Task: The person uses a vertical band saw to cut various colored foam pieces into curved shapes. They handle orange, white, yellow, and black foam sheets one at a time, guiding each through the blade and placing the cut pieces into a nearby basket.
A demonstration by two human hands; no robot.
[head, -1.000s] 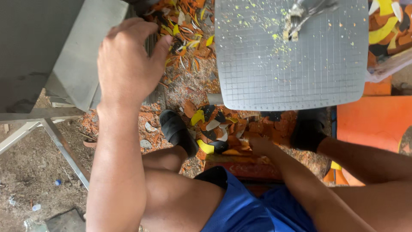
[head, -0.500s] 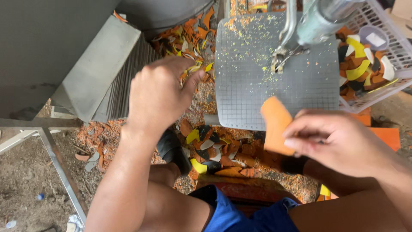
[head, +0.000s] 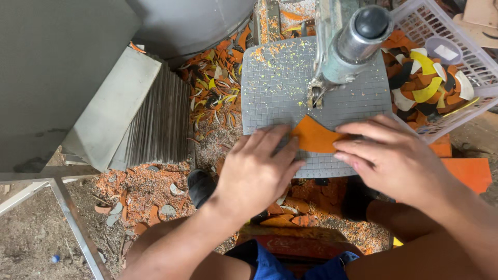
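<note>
Both hands press one orange sheet (head: 315, 136) flat near the plate's (head: 275, 83) front edge, left hand (head: 258, 171) spread over its left end, right hand (head: 391, 155) fingertips on its right. It sits just short of the blade (head: 314, 96), seemingly uncut; many cut pieces already fill the basket (head: 469, 57).

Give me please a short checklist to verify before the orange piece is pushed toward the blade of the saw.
1. Both hands on the orange piece: ok, left hand and right hand press it.
2. Piece lies flat on the grey gridded table: ok.
3. Fingers away from the blade: ok, the piece lies between.
4. Table free of debris: not ok, orange crumbs are scattered on it.
5. Blade running: cannot tell.
6. White basket of cut shapes stays off the table: ok, it stands beside it.
</note>
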